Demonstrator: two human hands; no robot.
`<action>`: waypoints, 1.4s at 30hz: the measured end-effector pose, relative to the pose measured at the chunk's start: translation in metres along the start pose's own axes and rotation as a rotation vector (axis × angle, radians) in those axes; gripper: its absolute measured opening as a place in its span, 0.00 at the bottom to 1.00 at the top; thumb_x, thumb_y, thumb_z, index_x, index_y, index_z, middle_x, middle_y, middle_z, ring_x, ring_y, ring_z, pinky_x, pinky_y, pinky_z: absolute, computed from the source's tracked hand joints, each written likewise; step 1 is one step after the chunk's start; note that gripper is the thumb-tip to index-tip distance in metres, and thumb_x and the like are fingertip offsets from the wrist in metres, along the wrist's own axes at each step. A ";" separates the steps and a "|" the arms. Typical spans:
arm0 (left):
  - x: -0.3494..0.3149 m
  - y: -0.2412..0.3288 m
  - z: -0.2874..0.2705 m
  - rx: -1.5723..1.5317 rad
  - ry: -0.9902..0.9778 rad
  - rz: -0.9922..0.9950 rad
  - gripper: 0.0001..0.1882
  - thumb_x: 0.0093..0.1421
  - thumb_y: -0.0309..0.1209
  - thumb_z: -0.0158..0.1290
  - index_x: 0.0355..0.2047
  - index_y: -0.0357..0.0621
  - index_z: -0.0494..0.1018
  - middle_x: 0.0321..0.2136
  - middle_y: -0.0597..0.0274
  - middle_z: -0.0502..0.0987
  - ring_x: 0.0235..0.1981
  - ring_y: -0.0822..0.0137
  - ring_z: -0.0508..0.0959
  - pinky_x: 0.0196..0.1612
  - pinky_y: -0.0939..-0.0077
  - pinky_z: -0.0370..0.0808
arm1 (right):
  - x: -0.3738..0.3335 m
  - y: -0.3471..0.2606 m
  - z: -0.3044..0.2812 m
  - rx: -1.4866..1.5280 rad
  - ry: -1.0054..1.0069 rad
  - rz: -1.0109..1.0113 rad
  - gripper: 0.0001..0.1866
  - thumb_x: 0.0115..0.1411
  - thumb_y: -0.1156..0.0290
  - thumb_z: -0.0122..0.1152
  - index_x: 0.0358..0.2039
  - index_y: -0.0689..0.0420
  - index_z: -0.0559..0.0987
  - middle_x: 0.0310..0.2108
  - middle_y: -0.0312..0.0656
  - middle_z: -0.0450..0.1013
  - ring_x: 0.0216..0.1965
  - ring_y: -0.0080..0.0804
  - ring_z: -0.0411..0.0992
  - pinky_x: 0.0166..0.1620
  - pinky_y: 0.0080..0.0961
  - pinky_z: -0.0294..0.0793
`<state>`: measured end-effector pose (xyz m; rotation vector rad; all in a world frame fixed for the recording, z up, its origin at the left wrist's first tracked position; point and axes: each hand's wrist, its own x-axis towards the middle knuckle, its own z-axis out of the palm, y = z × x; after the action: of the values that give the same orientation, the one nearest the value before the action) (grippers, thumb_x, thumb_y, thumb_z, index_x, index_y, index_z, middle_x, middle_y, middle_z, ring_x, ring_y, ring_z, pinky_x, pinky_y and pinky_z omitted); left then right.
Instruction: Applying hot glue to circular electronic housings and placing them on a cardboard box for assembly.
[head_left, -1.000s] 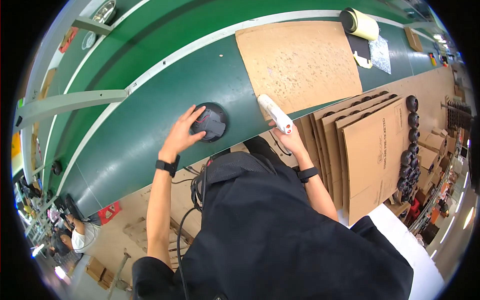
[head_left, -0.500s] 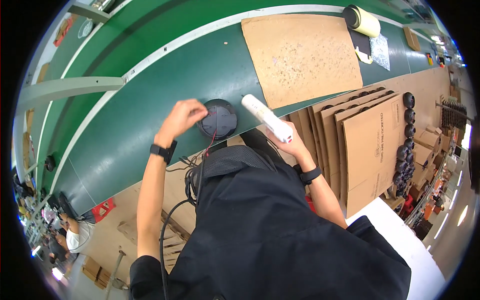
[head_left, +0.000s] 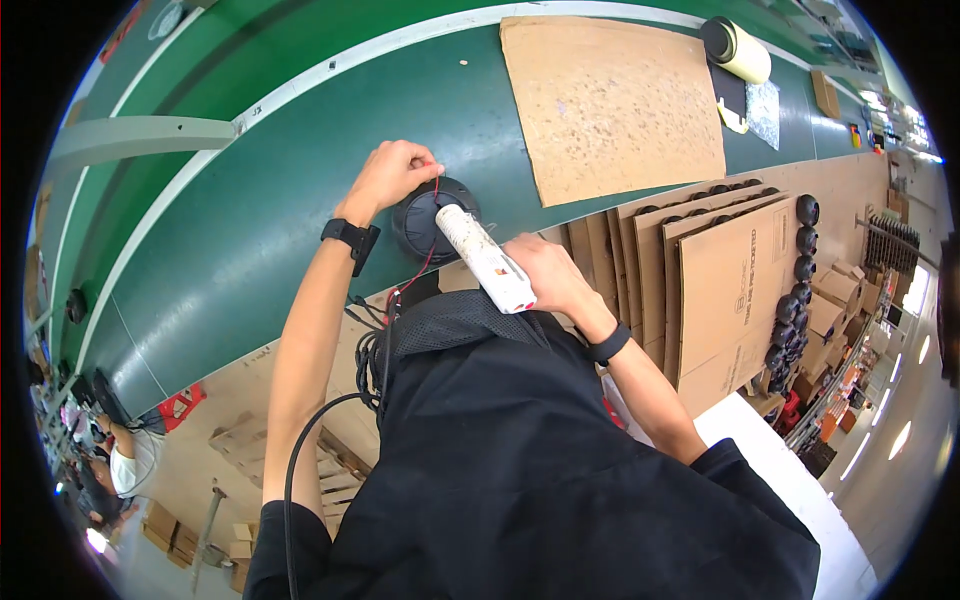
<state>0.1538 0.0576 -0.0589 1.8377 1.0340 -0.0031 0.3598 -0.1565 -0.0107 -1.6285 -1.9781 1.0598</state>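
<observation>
Closest to my lens is the wearer's black shirt (head_left: 560,480), with a black cable (head_left: 296,450) looping down on the left over the inside of the left forearm's line. Just past the waist I see the right hand (head_left: 550,272) closed around the rear part of a white handheld tool (head_left: 487,260); most of its fingers are hidden from me, so I cannot tell how they wrap. The tool slants forward and to the left, its nose over the round black unit (head_left: 412,228), which sits on the green bench (head_left: 300,190) near its front edge; I cannot tell whether nose and unit touch. At the unit's far edge I have the left hand (head_left: 392,176), thumb and fingertips drawn narrow, pinching a thin red wire (head_left: 437,188) that runs down toward the tool's nose. Red wire also trails over the unit's near side. To the right, flat cardboard pieces (head_left: 735,290) stand on edge beside the bench, with black round parts (head_left: 808,210) along their outer side. Farther across the bench lies a speckled brown sheet (head_left: 615,115), and beyond its right edge a pale yellow roll (head_left: 745,55) and a clear plastic bag (head_left: 763,115). Well off to the left, a person in a pale top (head_left: 124,472) is near a red stool (head_left: 180,406).
</observation>
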 end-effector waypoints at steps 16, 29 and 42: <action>0.000 -0.006 -0.001 -0.030 0.023 0.002 0.12 0.59 0.37 0.62 0.31 0.39 0.82 0.23 0.59 0.80 0.26 0.67 0.79 0.32 0.70 0.74 | 0.004 -0.007 0.005 -0.021 -0.025 0.073 0.17 0.47 0.64 0.67 0.33 0.59 0.73 0.31 0.53 0.73 0.37 0.56 0.72 0.38 0.47 0.73; -0.045 0.004 -0.020 -0.148 -0.051 0.013 0.08 0.59 0.30 0.61 0.35 0.39 0.83 0.21 0.66 0.78 0.23 0.76 0.71 0.29 0.76 0.70 | 0.000 -0.010 0.014 0.023 0.107 0.062 0.14 0.47 0.66 0.67 0.23 0.59 0.70 0.23 0.53 0.70 0.28 0.57 0.71 0.31 0.46 0.70; -0.072 -0.011 -0.010 -0.133 -0.191 -0.015 0.08 0.54 0.27 0.63 0.35 0.40 0.84 0.26 0.58 0.83 0.26 0.71 0.79 0.32 0.74 0.74 | 0.000 -0.013 0.011 0.005 0.122 0.053 0.14 0.48 0.66 0.67 0.22 0.59 0.70 0.21 0.53 0.69 0.27 0.58 0.71 0.31 0.46 0.70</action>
<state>0.0969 0.0205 -0.0313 1.6743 0.8925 -0.1140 0.3435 -0.1608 -0.0083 -1.7095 -1.8625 0.9589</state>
